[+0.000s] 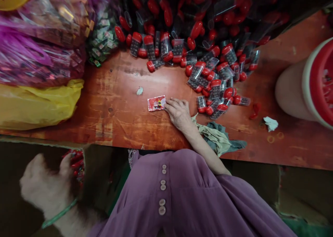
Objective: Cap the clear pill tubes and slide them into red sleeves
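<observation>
On the wooden-patterned tabletop lies a small red printed card or flat packet [156, 103] with a yellow and black picture. The fingertips of my right hand [179, 113] are closed on its right end, palm down. Down at the lower left, below the table edge, my left hand [49, 181] is smeared by motion, so its fingers cannot be read. A green bangle [59, 214] circles that wrist. Beside the left hand, an open cardboard box [87, 167] shows red shiny pieces [77, 164] inside.
Clear tubes with red caps [215, 88] are heaped at the back and right of my right hand. A crumpled cloth [217, 136] lies near my forearm. Filled plastic bags [41, 56] crowd the left; a red-rimmed white bucket [293, 88] stands right.
</observation>
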The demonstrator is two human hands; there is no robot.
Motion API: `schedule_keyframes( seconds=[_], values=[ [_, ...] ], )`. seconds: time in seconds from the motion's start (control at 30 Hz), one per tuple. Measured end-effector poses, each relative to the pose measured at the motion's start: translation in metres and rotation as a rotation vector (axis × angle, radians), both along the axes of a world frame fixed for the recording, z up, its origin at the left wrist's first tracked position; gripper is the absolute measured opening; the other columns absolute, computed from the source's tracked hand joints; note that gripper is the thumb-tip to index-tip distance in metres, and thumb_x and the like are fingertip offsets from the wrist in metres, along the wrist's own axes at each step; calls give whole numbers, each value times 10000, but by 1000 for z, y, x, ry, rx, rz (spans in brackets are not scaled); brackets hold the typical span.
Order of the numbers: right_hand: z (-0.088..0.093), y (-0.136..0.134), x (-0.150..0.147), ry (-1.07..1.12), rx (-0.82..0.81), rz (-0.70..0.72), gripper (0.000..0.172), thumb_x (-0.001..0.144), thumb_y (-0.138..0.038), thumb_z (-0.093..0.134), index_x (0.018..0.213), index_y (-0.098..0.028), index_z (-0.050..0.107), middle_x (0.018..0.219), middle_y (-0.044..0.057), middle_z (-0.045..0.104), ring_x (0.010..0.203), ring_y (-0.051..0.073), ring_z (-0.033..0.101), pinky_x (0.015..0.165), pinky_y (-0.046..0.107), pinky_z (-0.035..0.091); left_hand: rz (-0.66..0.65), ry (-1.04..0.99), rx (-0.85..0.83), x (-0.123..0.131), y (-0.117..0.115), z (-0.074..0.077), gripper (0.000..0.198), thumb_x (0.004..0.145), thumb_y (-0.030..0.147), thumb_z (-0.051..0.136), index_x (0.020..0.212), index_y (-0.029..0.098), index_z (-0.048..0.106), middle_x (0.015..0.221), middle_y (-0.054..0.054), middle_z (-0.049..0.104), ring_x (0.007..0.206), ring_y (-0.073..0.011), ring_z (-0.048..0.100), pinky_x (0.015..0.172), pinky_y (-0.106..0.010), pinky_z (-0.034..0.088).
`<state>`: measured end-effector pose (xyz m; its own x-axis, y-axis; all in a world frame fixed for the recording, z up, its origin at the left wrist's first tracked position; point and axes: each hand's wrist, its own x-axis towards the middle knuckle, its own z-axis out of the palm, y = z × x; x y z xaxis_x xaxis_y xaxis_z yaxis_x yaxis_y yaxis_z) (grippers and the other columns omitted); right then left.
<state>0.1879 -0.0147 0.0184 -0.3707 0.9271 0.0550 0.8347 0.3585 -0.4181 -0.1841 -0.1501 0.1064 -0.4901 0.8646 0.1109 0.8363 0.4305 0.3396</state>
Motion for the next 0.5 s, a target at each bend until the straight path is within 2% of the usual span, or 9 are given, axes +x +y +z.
schedule_keyframes(
  seconds=[0.03,0.07,0.1,0.17,0.23,0.33,0.4,0.5],
  values=[
    [-1,0,-1,-27,5,9,280,997,-175,477,1177,-186,691,1286,119,696,1213,288,556,979,456,328,-110,20,53,18,15,-6,480,821,399,700,1286,328,607,1273,-74,688,1226,-415,603,986,-676,474],
    [-2,0,-1,-54,9,20,292,991,-147,470,1179,-187,691,1277,114,701,1187,278,559,973,448,325,-211,15,209,40,33,-13,406,836,364,702,1232,288,656,1229,-79,712,1132,-365,667,964,-594,532],
    [-2,0,-1,-78,12,35,307,985,-126,465,1190,-186,685,1272,112,702,1161,269,561,967,441,324,-385,-22,265,64,50,-21,366,850,320,699,1212,271,671,1210,-67,724,1078,-310,697,953,-517,566],
    [-2,0,-2,-114,20,64,327,981,-107,451,1212,-178,671,1259,112,704,1117,259,559,957,432,325,-696,-86,332,113,85,-38,348,891,252,658,1239,236,651,1226,-76,718,1082,-251,702,960,-416,582],
    [-2,0,-3,-134,32,90,326,992,-119,431,1215,-168,663,1235,116,707,1093,257,552,952,429,327,-940,-123,246,154,112,-55,400,935,243,594,1331,185,581,1359,-132,640,1245,-262,624,1068,-422,525],
    [2,-3,-5,-136,27,107,309,1006,-148,418,1200,-156,659,1219,124,699,1095,259,535,944,423,337,-1080,-132,120,187,136,-78,453,960,212,526,1398,97,510,1456,-209,539,1386,-304,497,1152,-466,446],
    [10,-6,-2,-133,-5,106,294,1004,-154,424,1176,-148,662,1210,127,694,1081,260,529,922,412,353,-1109,-136,81,191,143,-90,417,970,152,462,1377,94,534,1455,-213,537,1411,-304,467,1162,-481,430],
    [29,-11,15,-186,-30,30,298,984,-127,425,1161,-142,664,1214,138,681,1059,275,517,893,415,370,-1124,-159,138,185,145,-102,403,957,66,405,1303,130,602,1416,-180,583,1399,-274,485,1154,-473,441]
  ],
)
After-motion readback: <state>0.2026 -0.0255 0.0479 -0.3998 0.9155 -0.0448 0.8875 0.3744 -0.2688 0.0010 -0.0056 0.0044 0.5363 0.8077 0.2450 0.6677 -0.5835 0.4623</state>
